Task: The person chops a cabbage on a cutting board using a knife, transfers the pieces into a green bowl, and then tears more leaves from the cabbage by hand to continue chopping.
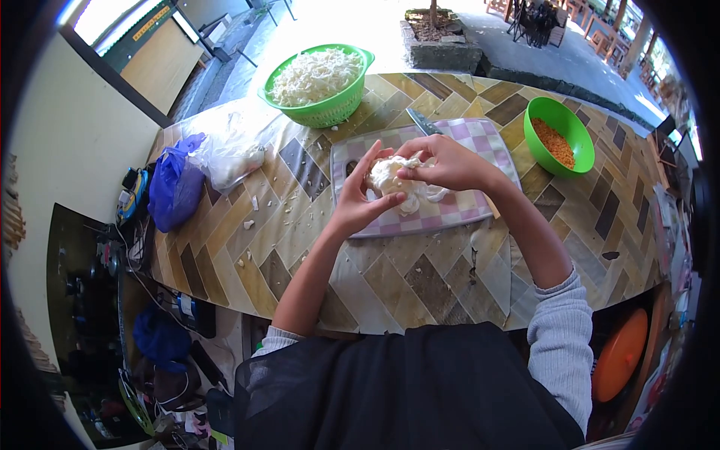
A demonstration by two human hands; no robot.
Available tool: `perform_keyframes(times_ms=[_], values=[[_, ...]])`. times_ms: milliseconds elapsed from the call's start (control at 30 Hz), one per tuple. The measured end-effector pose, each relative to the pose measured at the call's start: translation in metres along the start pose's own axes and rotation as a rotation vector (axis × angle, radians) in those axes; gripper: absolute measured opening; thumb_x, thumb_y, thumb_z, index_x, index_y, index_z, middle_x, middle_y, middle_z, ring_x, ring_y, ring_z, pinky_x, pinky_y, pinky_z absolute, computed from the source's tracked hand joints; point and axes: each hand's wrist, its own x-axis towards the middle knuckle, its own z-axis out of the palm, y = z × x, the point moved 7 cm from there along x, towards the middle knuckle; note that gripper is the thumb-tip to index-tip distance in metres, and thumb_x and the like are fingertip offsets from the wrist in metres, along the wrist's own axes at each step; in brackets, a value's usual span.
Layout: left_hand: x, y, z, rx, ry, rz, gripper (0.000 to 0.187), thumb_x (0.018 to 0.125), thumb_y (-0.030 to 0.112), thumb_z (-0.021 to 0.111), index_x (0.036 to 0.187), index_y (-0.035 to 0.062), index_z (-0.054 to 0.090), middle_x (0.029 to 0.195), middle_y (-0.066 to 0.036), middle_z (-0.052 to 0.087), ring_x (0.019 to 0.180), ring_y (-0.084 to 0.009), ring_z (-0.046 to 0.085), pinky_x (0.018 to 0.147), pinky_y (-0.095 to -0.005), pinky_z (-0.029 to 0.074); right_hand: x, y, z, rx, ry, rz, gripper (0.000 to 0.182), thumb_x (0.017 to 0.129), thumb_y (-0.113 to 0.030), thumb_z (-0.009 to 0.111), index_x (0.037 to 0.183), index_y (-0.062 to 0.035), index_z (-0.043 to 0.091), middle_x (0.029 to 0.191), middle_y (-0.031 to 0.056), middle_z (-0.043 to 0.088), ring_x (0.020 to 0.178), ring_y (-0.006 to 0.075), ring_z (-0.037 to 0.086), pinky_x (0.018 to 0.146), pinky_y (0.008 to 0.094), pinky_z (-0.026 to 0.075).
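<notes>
Both of my hands hold a lumpy white piece of food (385, 174) above a pink and white checkered cutting board (457, 213). My left hand (361, 196) curves round its left and lower side. From the upper right, my right hand (442, 161) grips it with bent fingers and thumb. More white pieces (433, 193) lie on the board just below and right of the held piece. A knife (424, 121) lies at the board's top edge, its blade pointing up and left; its handle is mostly hidden by my right hand.
A green colander (324, 112) heaped with white shreds stands at the back. On the right is a green bowl (579, 135) with orange crumbs. A blue bag (174, 196) and a clear plastic bag (229, 166) sit at left. White scraps dot the patterned table (375, 285).
</notes>
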Motion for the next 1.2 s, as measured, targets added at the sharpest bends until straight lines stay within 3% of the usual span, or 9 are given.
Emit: perform_keyframes(times_ms=[133, 233, 333, 433, 633, 733, 1033, 1133, 1200], values=[[0.001, -0.002, 0.0, 0.021, 0.005, 0.019, 0.104, 0.072, 0.026, 0.086, 0.151, 0.0036, 0.021, 0.145, -0.016, 0.042, 0.13, -0.023, 0.046, 0.108, -0.0367, 0.037, -0.006, 0.009, 0.001, 0.183, -0.062, 0.128, 0.038, 0.089, -0.028, 0.069, 0.116, -0.0023, 0.065, 0.1, 0.008, 0.069, 0.089, 0.0155, 0.064, 0.083, 0.0309, 0.052], [0.001, -0.001, 0.001, 0.04, -0.001, 0.027, 0.105, 0.072, 0.027, 0.086, 0.151, 0.0039, 0.021, 0.145, -0.015, 0.043, 0.13, -0.0229, 0.046, 0.108, -0.0368, 0.037, -0.007, 0.008, 0.0, 0.264, -0.033, 0.055, 0.033, 0.086, -0.024, 0.07, 0.11, -0.0001, 0.068, 0.093, 0.0109, 0.069, 0.08, 0.0146, 0.064, 0.066, 0.0279, 0.055], [0.0, 0.0, 0.002, 0.059, -0.004, 0.035, 0.106, 0.071, 0.027, 0.086, 0.152, 0.004, 0.021, 0.145, -0.016, 0.043, 0.13, -0.0228, 0.046, 0.108, -0.0371, 0.037, -0.005, 0.011, -0.001, 0.225, -0.048, -0.012, 0.032, 0.083, -0.018, 0.07, 0.109, 0.0008, 0.068, 0.091, 0.0115, 0.07, 0.081, 0.0159, 0.065, 0.07, 0.0314, 0.055], [0.001, -0.002, 0.003, 0.059, 0.008, 0.05, 0.106, 0.071, 0.027, 0.086, 0.151, 0.0041, 0.022, 0.144, -0.016, 0.044, 0.129, -0.0227, 0.047, 0.109, -0.0369, 0.036, -0.003, 0.001, -0.001, 0.045, 0.033, -0.066, 0.032, 0.077, -0.014, 0.07, 0.103, 0.003, 0.068, 0.09, 0.0163, 0.07, 0.082, 0.0238, 0.068, 0.075, 0.0357, 0.055], [-0.003, 0.0, 0.003, 0.035, 0.042, 0.075, 0.105, 0.071, 0.026, 0.086, 0.151, 0.0045, 0.023, 0.142, -0.015, 0.045, 0.126, -0.0219, 0.049, 0.107, -0.0354, 0.037, -0.007, -0.015, 0.003, -0.251, 0.219, 0.073, 0.027, 0.072, -0.011, 0.065, 0.092, 0.0058, 0.064, 0.09, 0.0263, 0.067, 0.085, 0.0396, 0.067, 0.08, 0.0406, 0.053], [-0.004, -0.001, 0.002, 0.003, 0.06, 0.08, 0.104, 0.071, 0.025, 0.086, 0.151, 0.004, 0.024, 0.14, -0.015, 0.046, 0.124, -0.0209, 0.05, 0.105, -0.0342, 0.039, -0.005, -0.017, 0.009, -0.443, 0.126, 0.218, 0.023, 0.072, -0.007, 0.061, 0.092, 0.0058, 0.063, 0.088, 0.0263, 0.066, 0.087, 0.0401, 0.066, 0.081, 0.0438, 0.052], [0.003, -0.008, -0.004, -0.176, 0.063, 0.036, 0.102, 0.072, 0.022, 0.086, 0.151, 0.0027, 0.024, 0.136, -0.013, 0.048, 0.122, -0.0198, 0.051, 0.103, -0.0326, 0.041, 0.002, -0.012, 0.005, -0.308, 0.165, 0.045, 0.025, 0.074, -0.003, 0.055, 0.097, 0.0021, 0.064, 0.088, 0.0266, 0.066, 0.085, 0.0427, 0.064, 0.08, 0.0442, 0.051], [0.005, -0.008, -0.003, -0.227, 0.056, 0.026, 0.102, 0.072, 0.021, 0.086, 0.15, 0.0018, 0.024, 0.135, -0.013, 0.049, 0.122, -0.0197, 0.051, 0.103, -0.0324, 0.041, 0.005, -0.004, 0.001, -0.257, 0.132, 0.054, 0.027, 0.074, -0.003, 0.053, 0.098, 0.0015, 0.064, 0.083, 0.024, 0.067, 0.082, 0.0372, 0.067, 0.076, 0.0412, 0.053], [0.007, -0.008, -0.004, -0.237, 0.047, 0.023, 0.102, 0.072, 0.021, 0.086, 0.15, 0.0012, 0.024, 0.135, -0.013, 0.049, 0.122, -0.0198, 0.051, 0.103, -0.0324, 0.041, 0.003, -0.001, -0.001, -0.105, 0.103, 0.168, 0.026, 0.075, -0.003, 0.052, 0.098, 0.002, 0.064, 0.082, 0.021, 0.068, 0.08, 0.0307, 0.068, 0.07, 0.0381, 0.054]])
